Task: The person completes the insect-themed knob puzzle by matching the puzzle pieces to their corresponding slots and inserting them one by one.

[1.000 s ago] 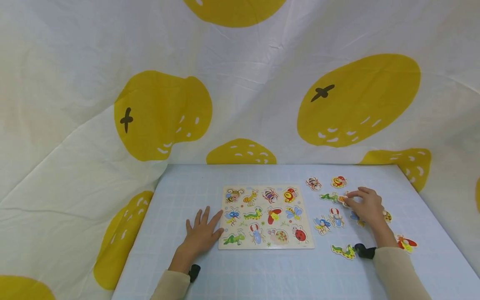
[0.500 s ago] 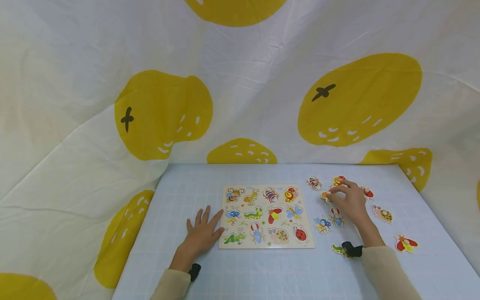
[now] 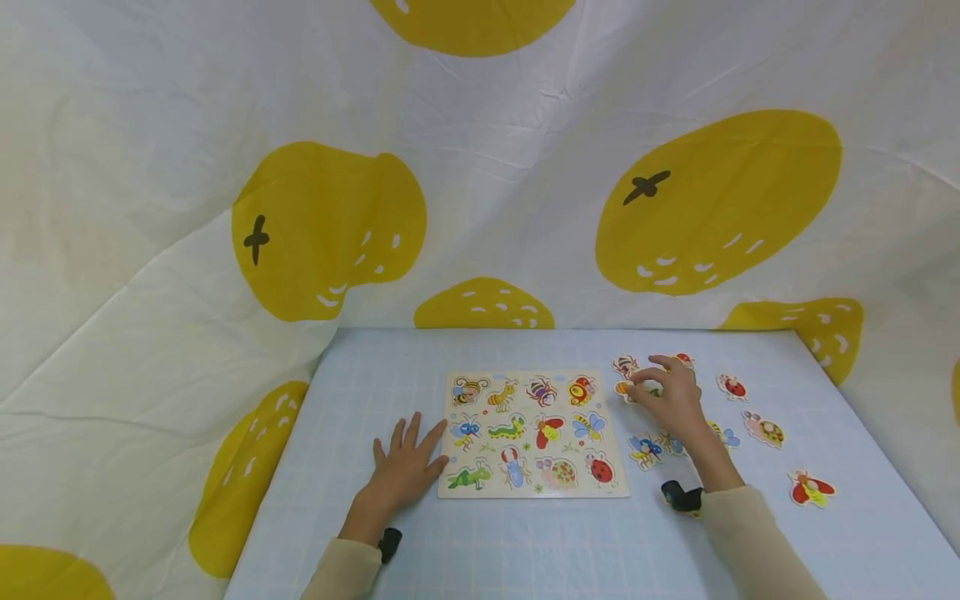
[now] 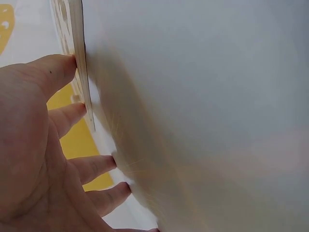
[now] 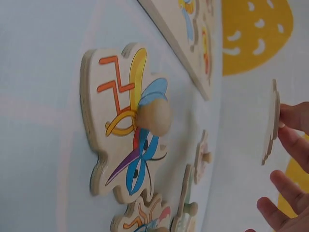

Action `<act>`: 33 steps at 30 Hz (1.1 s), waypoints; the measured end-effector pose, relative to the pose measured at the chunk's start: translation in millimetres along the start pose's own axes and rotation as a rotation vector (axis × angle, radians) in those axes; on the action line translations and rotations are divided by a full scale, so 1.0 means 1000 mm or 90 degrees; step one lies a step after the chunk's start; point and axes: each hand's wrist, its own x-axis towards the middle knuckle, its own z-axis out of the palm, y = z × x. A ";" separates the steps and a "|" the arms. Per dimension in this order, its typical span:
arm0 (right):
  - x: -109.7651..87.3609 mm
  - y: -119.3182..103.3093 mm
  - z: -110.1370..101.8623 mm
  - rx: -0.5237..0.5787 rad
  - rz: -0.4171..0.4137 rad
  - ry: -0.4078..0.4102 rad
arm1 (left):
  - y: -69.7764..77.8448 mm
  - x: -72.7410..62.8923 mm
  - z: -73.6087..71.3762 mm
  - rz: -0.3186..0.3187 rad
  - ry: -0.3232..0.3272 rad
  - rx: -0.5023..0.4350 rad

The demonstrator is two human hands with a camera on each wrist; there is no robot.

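A wooden insect puzzle board (image 3: pixel 480 493) lies on the table with printed pictures. My left hand (image 3: pixel 405 468) lies with fingers spread at its left side; in the left wrist view the thumb and a finger touch the board's edge (image 4: pixel 79 48). Between thumb and fingertips my right hand (image 3: pixel 670 402) pinches an orange-striped puzzle piece (image 3: pixel 622 390), held above the table right of the board. Edge-on in the right wrist view, that held piece (image 5: pixel 272 123) hides its picture. Below the right hand sits a mosquito piece (image 3: pixel 643 451) with a round wooden knob.
Loose pieces lie to the right: a spider (image 3: pixel 624 365), a ladybug (image 3: pixel 732 387), a snail (image 3: pixel 765 428), a red-winged bug (image 3: pixel 811 489) and several others. The right arm and black wrist camera (image 3: pixel 681 497) partly cover some. A patterned cloth (image 3: pixel 510 208) hangs behind the table.
My right hand has moved left with the orange-striped piece, from among the loose pieces toward the board. The ladybug and snail pieces have come into view. My left hand has stayed put.
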 end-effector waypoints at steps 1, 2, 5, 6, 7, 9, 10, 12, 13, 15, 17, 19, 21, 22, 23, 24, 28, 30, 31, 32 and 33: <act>0.000 -0.002 0.001 0.004 -0.005 0.001 | 0.000 0.000 0.000 0.000 0.000 0.001; 0.001 -0.004 0.003 0.010 -0.008 0.000 | 0.000 0.000 0.000 0.000 0.000 0.004; 0.002 -0.011 0.007 0.029 -0.013 -0.004 | 0.000 0.000 0.000 0.003 0.003 0.006; 0.003 -0.013 0.008 0.034 -0.018 -0.004 | 0.000 0.000 0.000 0.004 0.003 0.006; 0.003 -0.015 0.010 0.040 -0.022 -0.004 | 0.000 -0.001 0.000 0.004 0.003 0.004; 0.004 -0.018 0.013 0.045 -0.033 -0.002 | 0.000 -0.001 0.000 0.005 0.005 0.001; 0.005 -0.020 0.015 0.049 -0.039 0.000 | 0.000 -0.001 0.000 0.005 0.005 0.000; 0.006 -0.023 0.018 0.052 -0.051 0.002 | 0.000 -0.001 -0.001 0.006 0.007 -0.002; 0.007 -0.025 0.020 0.051 -0.054 0.002 | 0.000 -0.001 -0.001 0.006 0.008 -0.002; 0.008 -0.028 0.023 0.047 -0.060 0.000 | 0.000 -0.002 -0.001 0.007 0.010 -0.002; 0.009 -0.032 0.025 0.043 -0.064 -0.005 | 0.000 -0.002 -0.001 0.007 0.011 -0.002; 0.009 -0.037 0.027 0.038 -0.067 -0.008 | 0.001 -0.002 -0.001 0.007 0.011 -0.003; 0.010 -0.041 0.029 0.038 -0.069 -0.011 | 0.001 -0.001 0.000 0.007 0.011 -0.004; 0.010 -0.044 0.030 0.040 -0.071 -0.013 | 0.001 -0.001 0.000 0.007 0.010 -0.003; 0.011 -0.046 0.031 0.044 -0.072 -0.016 | 0.001 -0.001 0.000 0.007 0.009 -0.003; 0.011 -0.048 0.032 0.048 -0.072 -0.018 | 0.001 -0.001 0.000 0.006 0.008 -0.002; 0.013 -0.056 0.038 0.069 -0.084 -0.026 | 0.001 -0.001 0.001 0.001 0.003 0.001; 0.014 -0.060 0.042 0.079 -0.094 -0.027 | 0.001 -0.001 0.001 -0.002 0.004 0.002; 0.015 -0.062 0.044 0.081 -0.103 -0.026 | 0.001 -0.001 0.000 -0.003 0.004 0.001; 0.015 -0.064 0.046 0.085 -0.112 -0.024 | 0.002 -0.001 0.000 -0.004 0.005 -0.001; 0.016 -0.066 0.047 0.088 -0.121 -0.023 | 0.002 -0.001 0.000 -0.004 0.006 -0.002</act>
